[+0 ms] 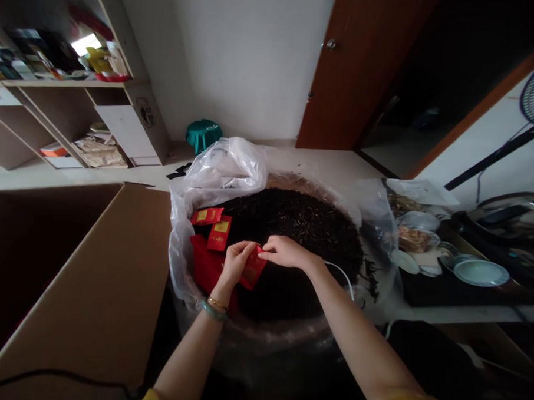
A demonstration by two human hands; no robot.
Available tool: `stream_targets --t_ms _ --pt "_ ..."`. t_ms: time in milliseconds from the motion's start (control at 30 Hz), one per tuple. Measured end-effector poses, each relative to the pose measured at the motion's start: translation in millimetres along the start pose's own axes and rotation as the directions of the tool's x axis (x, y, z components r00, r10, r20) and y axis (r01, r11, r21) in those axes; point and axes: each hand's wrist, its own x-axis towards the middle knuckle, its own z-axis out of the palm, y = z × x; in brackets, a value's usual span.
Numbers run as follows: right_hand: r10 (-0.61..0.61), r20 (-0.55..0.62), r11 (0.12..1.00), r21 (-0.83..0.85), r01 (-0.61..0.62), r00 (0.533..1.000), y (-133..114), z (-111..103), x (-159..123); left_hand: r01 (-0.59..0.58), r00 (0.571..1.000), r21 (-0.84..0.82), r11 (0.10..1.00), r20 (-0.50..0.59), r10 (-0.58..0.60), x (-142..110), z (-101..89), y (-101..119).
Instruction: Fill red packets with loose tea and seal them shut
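Both hands meet over a plastic-lined tub of dark loose tea leaves (307,222). Between them is a small red packet (253,270), pinched along its top edge. My left hand (238,260) grips the packet's left side, fingers closed. At its upper right corner, my right hand (283,251) pinches with thumb and finger. Two red packets with yellow labels, one upper (207,215) and one lower (219,233), lie on the leaves at the left. Under them is a larger red bag or packet pile (203,264), partly hidden by my left hand.
Clear plastic lining (230,166) bunches over the tub's far left rim. An open cardboard box (115,277) stands at the left. To the right are a round lid (481,271), containers (414,238) and a dark tray. A green-covered stool (203,134) stands by the wall.
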Motion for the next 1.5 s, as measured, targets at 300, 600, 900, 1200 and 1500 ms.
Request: stream_targets --t_ms 300,600,900,1200,1500 --pt "0.092 -0.325 0.990 0.132 -0.051 0.941 4.2 17.5 6.4 -0.070 0.993 -0.019 0.997 -0.101 0.068 0.5 1.1 1.7" --pt "0.233 -0.427 0.894 0.448 -0.019 0.874 8.7 24.5 9.5 0.121 0.991 -0.162 0.979 0.074 -0.111 -3.1 1.2 4.5" --pt "0.185 -0.398 0.902 0.432 0.006 0.899 13.3 27.0 5.6 0.185 0.975 -0.218 0.958 0.164 -0.151 -6.2 1.2 7.5" --pt "0.214 -0.415 0.960 0.257 -0.112 0.884 28.4 25.4 4.4 0.302 0.942 -0.159 0.940 0.201 -0.269 -6.2 2.5 7.1" --pt "0.413 -0.300 0.733 -0.451 -0.509 0.860 61.0 40.7 -32.1 0.221 0.974 -0.200 0.955 0.105 -0.203 -4.3 3.3 9.3"
